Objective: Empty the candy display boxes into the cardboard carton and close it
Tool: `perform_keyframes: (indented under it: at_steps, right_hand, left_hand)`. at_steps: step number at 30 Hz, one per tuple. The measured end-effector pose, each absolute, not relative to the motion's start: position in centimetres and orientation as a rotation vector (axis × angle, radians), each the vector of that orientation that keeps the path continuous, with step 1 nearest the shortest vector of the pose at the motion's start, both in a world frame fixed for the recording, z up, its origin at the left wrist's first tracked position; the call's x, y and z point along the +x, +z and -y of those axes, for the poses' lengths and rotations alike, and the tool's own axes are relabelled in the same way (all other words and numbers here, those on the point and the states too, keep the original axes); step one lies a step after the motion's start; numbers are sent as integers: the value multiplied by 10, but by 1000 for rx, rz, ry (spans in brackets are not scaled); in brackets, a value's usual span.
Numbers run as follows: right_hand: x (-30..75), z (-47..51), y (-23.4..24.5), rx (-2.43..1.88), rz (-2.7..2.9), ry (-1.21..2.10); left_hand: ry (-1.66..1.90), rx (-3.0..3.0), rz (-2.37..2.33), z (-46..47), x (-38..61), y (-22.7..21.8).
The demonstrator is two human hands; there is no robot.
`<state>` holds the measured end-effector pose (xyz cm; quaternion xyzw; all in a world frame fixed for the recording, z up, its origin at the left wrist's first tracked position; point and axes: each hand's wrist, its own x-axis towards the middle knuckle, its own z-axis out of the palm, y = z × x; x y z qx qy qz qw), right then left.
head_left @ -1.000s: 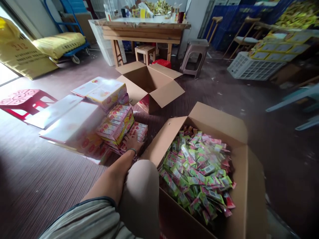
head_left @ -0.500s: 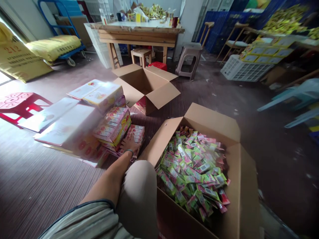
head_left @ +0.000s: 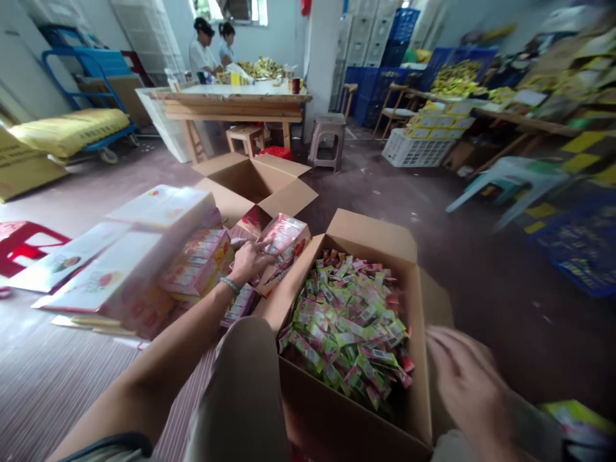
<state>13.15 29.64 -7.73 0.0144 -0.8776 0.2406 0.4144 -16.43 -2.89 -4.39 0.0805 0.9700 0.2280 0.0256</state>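
My left hand (head_left: 250, 262) grips a pink printed carton (head_left: 287, 232), which is tilted up against the flap of the large cardboard box. That box (head_left: 423, 359) stands open before my knee and holds a heap of green-and-pink stick sachets (head_left: 346, 314). My right hand (head_left: 469, 378), smeared by motion, is just beyond the box's right wall; its fingers look stretched out, with nothing seen in them. Left of my left hand are more pink-and-yellow cartons (head_left: 197, 260), stacked beside white-topped cartons (head_left: 120, 256).
An open cardboard box (head_left: 255, 179) stands ahead. Behind it are a wooden table (head_left: 235, 106) with two people, and a grey stool (head_left: 327, 141). A red stool (head_left: 29, 240) is at the left, a pale blue stool (head_left: 510, 179) at the right. A green packet (head_left: 577, 414) lies lower right.
My left hand was spread flat on the low cartons; now it holds a pink carton, raised and tilted toward the sachet box. My right hand has come into view. The view has swung right and up.
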Motion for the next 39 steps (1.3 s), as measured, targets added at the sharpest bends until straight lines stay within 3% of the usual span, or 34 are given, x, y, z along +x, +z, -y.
perform_keyframes:
  at_steps: [3,6,17,23,31,35,39]
  right_hand:
    - [85,-255,-61,424,2265,490]
    - [57,-235,-42,576,2501,344]
    - [74,-247,-92,634,2781,293]
    - [86,-260,-82,597,2602,566]
    - [109,-263,-56,493,2416,792]
    - [105,-275,-46,272,2284,1210]
    - [91,-291,-46,-193,2039,1836]
  left_hand:
    - [958,585,-2689,-16,-130,-8]
    - [1204,697,-2303,-50,-94,-1]
    - [1238,507,-1943,-83,-87,-67]
    - [1338,230,-1554,-99,-74,-73]
    - [1208,143,-1287,-109,-56,-71]
    - [1113,241,-1303,-104,-62,-78]
    - [1327,441,-1320,-102,-62,-92]
